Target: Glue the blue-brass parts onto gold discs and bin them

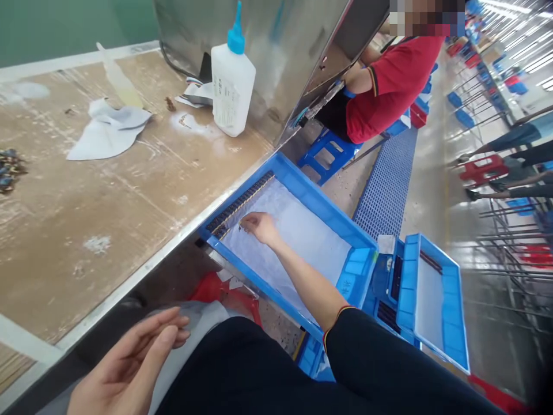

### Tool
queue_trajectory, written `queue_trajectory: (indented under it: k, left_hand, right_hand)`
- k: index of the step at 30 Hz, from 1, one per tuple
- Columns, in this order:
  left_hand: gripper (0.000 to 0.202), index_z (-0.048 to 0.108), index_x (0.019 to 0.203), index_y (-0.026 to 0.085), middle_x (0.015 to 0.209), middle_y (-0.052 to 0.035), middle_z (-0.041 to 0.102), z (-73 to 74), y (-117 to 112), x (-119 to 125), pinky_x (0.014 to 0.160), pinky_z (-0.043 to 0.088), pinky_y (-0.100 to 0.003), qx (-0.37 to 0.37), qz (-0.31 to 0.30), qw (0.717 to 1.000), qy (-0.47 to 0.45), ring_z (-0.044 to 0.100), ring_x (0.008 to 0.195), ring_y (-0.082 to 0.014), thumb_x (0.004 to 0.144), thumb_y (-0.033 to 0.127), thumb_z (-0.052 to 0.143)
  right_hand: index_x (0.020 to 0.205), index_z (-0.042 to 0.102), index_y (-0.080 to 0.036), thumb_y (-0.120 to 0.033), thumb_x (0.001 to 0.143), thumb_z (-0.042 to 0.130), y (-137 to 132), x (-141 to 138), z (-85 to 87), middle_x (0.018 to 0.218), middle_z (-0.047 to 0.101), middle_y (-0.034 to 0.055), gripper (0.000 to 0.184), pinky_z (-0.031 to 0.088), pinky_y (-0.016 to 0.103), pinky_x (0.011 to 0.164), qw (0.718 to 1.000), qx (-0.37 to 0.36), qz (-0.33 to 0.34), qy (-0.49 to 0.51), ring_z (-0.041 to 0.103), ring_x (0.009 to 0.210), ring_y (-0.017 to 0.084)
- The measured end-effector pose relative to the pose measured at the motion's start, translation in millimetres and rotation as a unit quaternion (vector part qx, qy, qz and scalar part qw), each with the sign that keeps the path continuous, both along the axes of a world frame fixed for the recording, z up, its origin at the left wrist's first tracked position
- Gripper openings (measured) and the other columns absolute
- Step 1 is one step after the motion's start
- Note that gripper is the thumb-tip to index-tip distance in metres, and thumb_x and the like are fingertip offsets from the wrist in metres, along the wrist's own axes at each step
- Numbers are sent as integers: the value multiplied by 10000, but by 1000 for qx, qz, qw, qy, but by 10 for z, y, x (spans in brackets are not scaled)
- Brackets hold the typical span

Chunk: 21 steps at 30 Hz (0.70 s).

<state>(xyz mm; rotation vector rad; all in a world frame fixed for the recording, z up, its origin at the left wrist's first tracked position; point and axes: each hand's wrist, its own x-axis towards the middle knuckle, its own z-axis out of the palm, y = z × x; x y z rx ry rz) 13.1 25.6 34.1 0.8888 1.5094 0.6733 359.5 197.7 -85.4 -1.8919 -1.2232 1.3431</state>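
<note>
My right hand [260,227] is over the blue tray [328,187], at the end of a bare forearm. Its thumb and fingertips pinch a small dark part [240,226], too small to name more exactly. Just beside it, rows of small dark parts with brass-coloured ends [242,202] line the tray's far-left end. A white sheet [311,227] covers the tray floor. Low in the view, my left hand [129,363] hovers above my lap, loosely curled with the palm turned up. Nothing shows between its fingers.
On the worn bench [142,190] stand a white bottle with a blue nozzle [233,92], crumpled white paper [108,132] and a pile of small parts [11,170]. A person in red [389,86] sits beyond the metal cabinet [276,69]. More blue trays [453,300] stand at right.
</note>
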Motion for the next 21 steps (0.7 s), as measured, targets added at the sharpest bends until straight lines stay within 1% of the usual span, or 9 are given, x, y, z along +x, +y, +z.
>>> queue_trajectory:
  k: [3, 5, 7, 9, 11, 13, 16, 18, 21]
  left_hand:
    - [521, 879, 1343, 223, 1254, -94, 932, 24, -56, 72, 867, 793, -369, 18, 29, 998, 61, 918, 1073, -357, 951, 557, 961]
    - [561, 882, 1338, 223, 1259, -101, 929, 6, -81, 91, 902, 789, -374, 9, 31, 998, 60, 915, 1095, -358, 941, 615, 945]
    - [596, 883, 1339, 239, 1258, -95, 930, -37, -92, 77, 933, 776, -338, -13, 36, 998, 52, 914, 1116, -342, 921, 660, 942]
    - [630, 890, 1327, 256, 1253, -85, 932, -84, -87, 41, 961, 751, -282, -40, 37, 997, 47, 913, 1125, -316, 887, 704, 948]
    - [657, 895, 1323, 268, 1279, -80, 928, -117, -72, 0, 1018, 726, -273, -61, 25, 997, 40, 907, 1156, -308, 858, 729, 956]
    - [675, 897, 1328, 268, 1322, -86, 918, -129, -56, -31, 1081, 713, -329, -73, 11, 997, 32, 896, 1195, -331, 847, 736, 959]
    - [687, 902, 1320, 254, 1330, -103, 913, -110, -41, -47, 1111, 713, -419, -76, 11, 997, 33, 892, 1197, -370, 840, 743, 957]
    - [675, 907, 1301, 248, 1311, -107, 917, -83, -35, -42, 1115, 712, -435, -71, 15, 997, 35, 894, 1183, -374, 841, 740, 956]
    - [649, 912, 1278, 254, 1298, -102, 920, -44, -22, -25, 1116, 710, -415, -66, 15, 997, 33, 895, 1176, -359, 848, 739, 949]
  right_hand:
    - [1152, 786, -159, -393, 1137, 820, 143, -66, -303, 1073, 807, 34, 236, 711, 369, 872, 997, -50, 31, -40, 790, 910, 187]
    - [1237, 777, -169, -437, 1149, 802, 181, -124, -426, 1190, 803, 64, 283, 721, 395, 911, 994, -71, 43, -65, 798, 997, 209]
    - [1287, 772, -177, -448, 1154, 791, 205, -162, -504, 1247, 797, 77, 302, 723, 412, 939, 992, -84, 53, -84, 799, 1043, 222]
    - [1298, 770, -181, -454, 1159, 782, 221, -179, -555, 1258, 797, 80, 307, 724, 409, 936, 990, -89, 64, -94, 798, 1045, 222]
    - [1294, 772, -180, -458, 1161, 779, 229, -181, -587, 1250, 799, 79, 308, 725, 402, 926, 989, -87, 75, -98, 799, 1034, 218]
    - [1300, 770, -177, -457, 1160, 781, 227, -174, -606, 1249, 800, 79, 314, 726, 408, 931, 988, -77, 85, -101, 802, 1035, 220]
    - [1328, 768, -178, -449, 1158, 786, 219, -163, -624, 1274, 802, 85, 321, 723, 440, 979, 988, -51, 96, -111, 807, 1080, 234]
    - [1341, 770, -185, -443, 1156, 789, 216, -168, -635, 1305, 800, 91, 319, 716, 461, 1020, 987, -34, 101, -120, 805, 1125, 245]
    - [1343, 772, -191, -435, 1151, 795, 221, -199, -657, 1338, 793, 96, 311, 710, 474, 1048, 985, -25, 107, -132, 797, 1161, 253]
